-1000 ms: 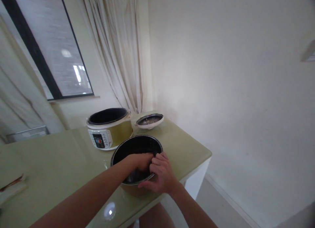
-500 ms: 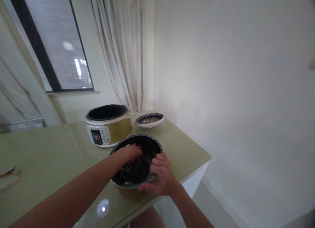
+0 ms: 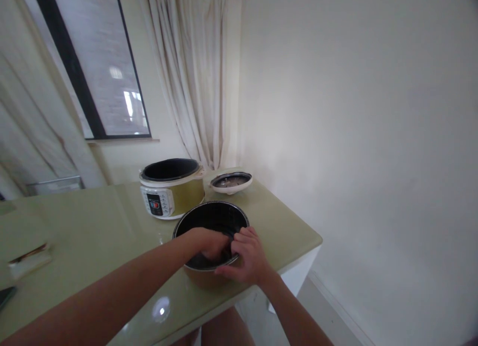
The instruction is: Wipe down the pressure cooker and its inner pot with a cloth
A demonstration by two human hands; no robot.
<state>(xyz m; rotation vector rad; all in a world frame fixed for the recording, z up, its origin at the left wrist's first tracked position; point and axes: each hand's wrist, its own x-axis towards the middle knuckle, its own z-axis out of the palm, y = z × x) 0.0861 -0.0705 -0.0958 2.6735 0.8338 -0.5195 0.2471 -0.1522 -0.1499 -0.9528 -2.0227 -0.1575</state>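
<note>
A round inner pot [image 3: 207,279], black inside and tan outside, stands upright near the table's front edge. My right hand [image 3: 248,256] grips its right rim, with the fingers over the edge and the thumb along the outer wall. My left hand [image 3: 214,244] reaches down into the pot, low against the right side, close to the right-hand fingers. It looks curled; its fingertips, and whatever may be in them, are hidden. Just behind the pot is a multicooker body [image 3: 186,196], white and olive-gold with a control panel, its top uncovered.
Behind the pot, a cooker lid [image 3: 231,182] lies with its inner side up. At the left are a pale packet-like item [image 3: 30,261] and a dark flat object [image 3: 5,296] at the frame edge. The pale green table [image 3: 284,221] ends at a corner near the wall.
My left hand has moved from the middle of the pot toward its right side and nearer me. My right hand keeps its grip on the rim. The view has shifted slightly left.
</note>
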